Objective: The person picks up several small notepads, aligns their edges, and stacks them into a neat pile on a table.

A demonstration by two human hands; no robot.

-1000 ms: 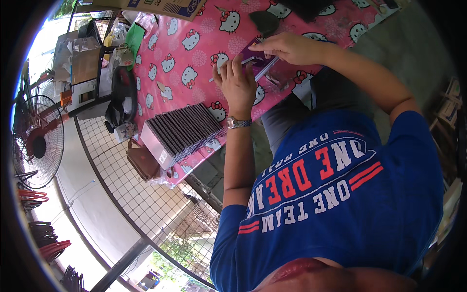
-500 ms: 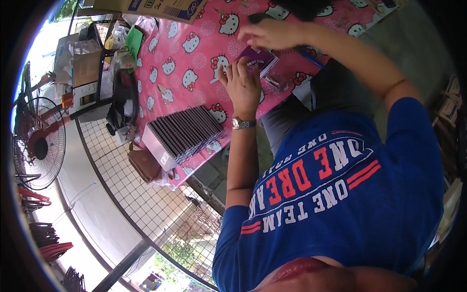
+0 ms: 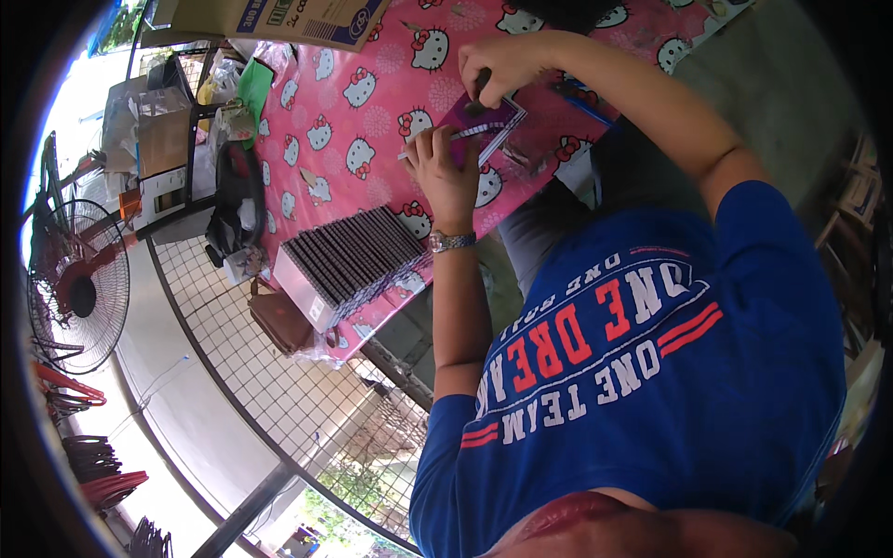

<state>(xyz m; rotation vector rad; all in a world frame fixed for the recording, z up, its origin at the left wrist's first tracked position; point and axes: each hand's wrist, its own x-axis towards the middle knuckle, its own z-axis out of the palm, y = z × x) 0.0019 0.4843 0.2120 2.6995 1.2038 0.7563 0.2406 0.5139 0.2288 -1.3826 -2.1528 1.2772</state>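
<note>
A purple booklet point(image 3: 462, 112) with white page edges lies on the table in front of me. My left hand point(image 3: 446, 181), with a metal watch at the wrist, rests over its near left part. Its fingers are slightly bent and spread, pressing on the booklet. Above the booklet's far right part, my right hand point(image 3: 510, 70) is closed round a small dark rounded object point(image 3: 482, 82). That object's lower end is at the cover, and its kind is too blurred to make out. A pale strip point(image 3: 479, 129) crosses the cover between my hands.
A neat stack of dark spiral-bound books point(image 3: 353, 265) stands left on the pink patterned tablecloth point(image 3: 358, 121). Beyond are a cardboard box point(image 3: 312, 20) and a green sheet point(image 3: 253, 88). A brown pouch point(image 3: 279, 321) hangs by the table edge, and a fan point(image 3: 79, 288) stands far left.
My right hand has come down toward the booklet and closed round the dark object, which was farther back before. My left hand has shifted slightly left and lower onto the booklet.
</note>
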